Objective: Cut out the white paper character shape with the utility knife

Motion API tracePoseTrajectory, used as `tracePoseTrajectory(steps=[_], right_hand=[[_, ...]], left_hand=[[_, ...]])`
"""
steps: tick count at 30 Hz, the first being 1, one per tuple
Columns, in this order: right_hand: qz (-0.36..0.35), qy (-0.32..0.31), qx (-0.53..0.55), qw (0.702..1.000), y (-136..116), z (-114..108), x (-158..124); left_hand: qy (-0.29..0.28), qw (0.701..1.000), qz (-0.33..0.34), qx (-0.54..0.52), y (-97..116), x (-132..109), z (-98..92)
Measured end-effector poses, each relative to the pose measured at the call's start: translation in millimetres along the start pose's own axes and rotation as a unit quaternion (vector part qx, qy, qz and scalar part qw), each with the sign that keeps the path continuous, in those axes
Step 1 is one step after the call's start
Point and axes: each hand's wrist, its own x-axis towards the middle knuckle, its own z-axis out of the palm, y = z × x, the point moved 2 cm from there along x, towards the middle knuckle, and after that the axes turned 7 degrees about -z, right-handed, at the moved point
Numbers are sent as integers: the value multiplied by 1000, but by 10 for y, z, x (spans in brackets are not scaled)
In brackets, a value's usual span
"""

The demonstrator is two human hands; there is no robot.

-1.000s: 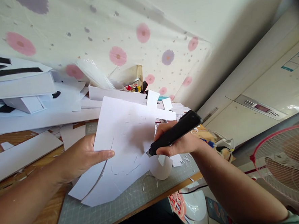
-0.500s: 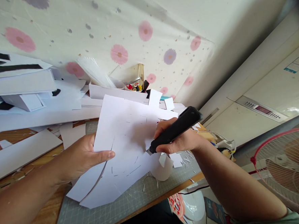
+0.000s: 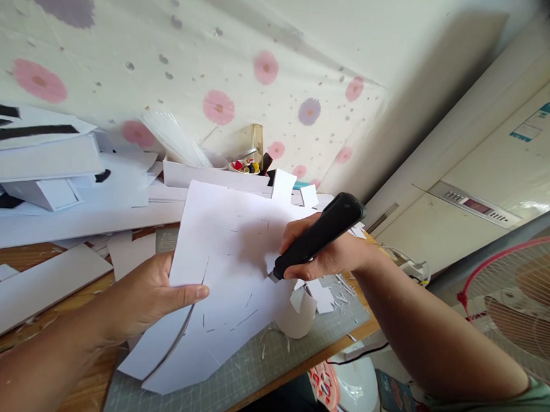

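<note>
We've R hand [image 3: 336, 254] wrapped round blk cutter [image 3: 321, 233], blade at wht board [image 3: 219, 240]; our L hand [image 3: 161, 292] pinches board's L side, thumb on top. Board's over gray mat [image 3: 147, 409] on desk [image 3: 82, 410].

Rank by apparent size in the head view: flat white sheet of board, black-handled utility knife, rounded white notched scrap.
1. Flat white sheet of board
2. Black-handled utility knife
3. Rounded white notched scrap, judged by its visible part

Wood tbl [image 3: 80, 407], gry mat [image 3: 129, 411], wht strip [image 3: 44, 288] on top
</note>
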Motion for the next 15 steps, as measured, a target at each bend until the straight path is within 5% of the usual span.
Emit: tracePoseTrajectory(steps=[15], right_hand=[[-38,-11,-16,999,-97,-187,162]], left_hand=[[-2,1000,11,-12,14,3,20]])
